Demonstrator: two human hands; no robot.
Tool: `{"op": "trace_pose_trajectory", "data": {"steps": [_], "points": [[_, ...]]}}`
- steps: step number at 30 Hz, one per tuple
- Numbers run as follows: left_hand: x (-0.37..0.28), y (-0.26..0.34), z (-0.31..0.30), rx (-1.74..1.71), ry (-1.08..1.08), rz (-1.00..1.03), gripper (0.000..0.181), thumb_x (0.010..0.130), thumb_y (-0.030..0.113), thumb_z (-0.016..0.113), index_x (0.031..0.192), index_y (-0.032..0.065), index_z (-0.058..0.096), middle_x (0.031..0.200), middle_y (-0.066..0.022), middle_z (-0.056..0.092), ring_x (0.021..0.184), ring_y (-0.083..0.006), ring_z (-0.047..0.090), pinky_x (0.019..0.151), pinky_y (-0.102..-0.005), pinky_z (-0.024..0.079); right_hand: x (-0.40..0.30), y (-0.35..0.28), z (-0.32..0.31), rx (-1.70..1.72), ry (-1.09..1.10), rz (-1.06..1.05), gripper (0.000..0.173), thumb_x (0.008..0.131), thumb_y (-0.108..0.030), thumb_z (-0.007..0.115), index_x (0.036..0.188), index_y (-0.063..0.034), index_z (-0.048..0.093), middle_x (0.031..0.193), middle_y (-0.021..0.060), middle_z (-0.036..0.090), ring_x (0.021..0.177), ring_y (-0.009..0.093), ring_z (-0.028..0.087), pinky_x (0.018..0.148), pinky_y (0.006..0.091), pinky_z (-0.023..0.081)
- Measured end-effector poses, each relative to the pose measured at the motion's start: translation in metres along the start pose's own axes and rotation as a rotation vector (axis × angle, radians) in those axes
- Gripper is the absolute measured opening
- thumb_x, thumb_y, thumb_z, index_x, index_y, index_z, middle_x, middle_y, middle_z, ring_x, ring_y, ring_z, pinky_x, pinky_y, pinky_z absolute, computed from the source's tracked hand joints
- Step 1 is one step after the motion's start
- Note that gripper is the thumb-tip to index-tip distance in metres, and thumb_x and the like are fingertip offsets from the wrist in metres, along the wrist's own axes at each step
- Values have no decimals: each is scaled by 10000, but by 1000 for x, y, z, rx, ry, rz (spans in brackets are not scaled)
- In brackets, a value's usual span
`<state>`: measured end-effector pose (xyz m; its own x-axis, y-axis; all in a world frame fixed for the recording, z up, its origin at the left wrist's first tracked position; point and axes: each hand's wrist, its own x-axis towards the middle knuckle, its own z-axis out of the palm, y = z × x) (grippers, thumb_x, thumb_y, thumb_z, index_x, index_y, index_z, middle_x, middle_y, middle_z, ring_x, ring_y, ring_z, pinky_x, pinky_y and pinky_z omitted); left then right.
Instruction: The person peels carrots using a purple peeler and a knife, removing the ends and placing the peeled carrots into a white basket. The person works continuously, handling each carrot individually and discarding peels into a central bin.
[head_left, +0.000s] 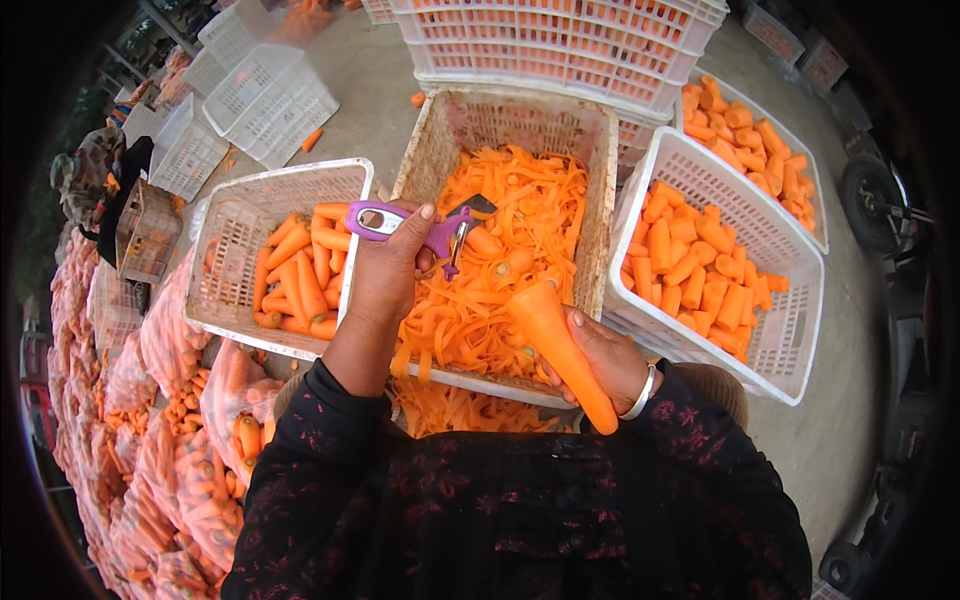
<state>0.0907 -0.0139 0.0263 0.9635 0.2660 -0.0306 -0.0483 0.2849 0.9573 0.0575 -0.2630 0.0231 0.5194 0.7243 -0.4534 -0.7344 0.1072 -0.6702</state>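
Observation:
A purple-handled vegetable peeler (382, 220) is in my left hand (390, 262), its metal head over the middle crate. My right hand (611, 360) grips a large carrot (562, 352), which slants with its broad end up and to the left; its surface looks smooth and bright. Beneath both hands stands a stained plastic crate (609, 187) holding a heap of orange carrot peelings (480, 322) with a few carrot end pieces among them. To the left, a white crate (277, 180) holds whole carrots (300, 277). At the right, another white crate (795, 330) holds cut, peeled carrot pieces (705, 270).
Stacked white crates (555, 45) of carrots rise beyond the peelings. Another crate of carrot pieces (757, 142) is at the upper right. Mesh-like bags of carrots (172, 480) lie at the lower left. Empty-looking crates (270, 97) and a person (94, 180) are at the upper left.

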Motion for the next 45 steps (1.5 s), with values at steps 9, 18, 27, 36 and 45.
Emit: {"op": "trace_pose_trajectory", "data": {"steps": [9,18,27,36,45], "points": [[-36,18,29,-212,-164,38,149,801,152,596,784,9,558,586,-39,506,422,-76,401,386,-183,302,8,-2,-2,229,57,-46,400,903,-432,357,1019,-59,446,738,66,523,591,168,535,479,255,445],[-26,2,29,21,-62,42,155,807,173,602,779,30,549,596,-37,529,442,-74,426,395,-181,329,6,-1,-6,284,-138,55,457,899,-486,288,976,-66,453,678,49,481,488,149,444,443,248,382],[-39,-93,34,1408,-563,127,121,788,184,575,800,67,545,812,-118,524,727,-288,552,619,-387,441,6,-15,-13,289,190,-231,329,897,-361,417,1075,-85,415,782,55,510,603,132,484,479,254,418],[5,-121,15,1569,-623,-203,396,804,30,475,1194,84,423,1092,-170,494,1020,-314,500,795,-397,449,-3,-20,-10,118,342,-401,280,870,-214,504,1099,-81,411,834,49,529,677,121,533,551,243,451],[75,-199,-96,1666,-249,-190,320,821,110,488,1124,45,411,1070,-207,496,1019,-351,495,827,-432,429,2,-19,-20,24,357,-362,337,826,-161,569,1116,-76,419,780,28,515,588,95,493,514,222,427]]}}
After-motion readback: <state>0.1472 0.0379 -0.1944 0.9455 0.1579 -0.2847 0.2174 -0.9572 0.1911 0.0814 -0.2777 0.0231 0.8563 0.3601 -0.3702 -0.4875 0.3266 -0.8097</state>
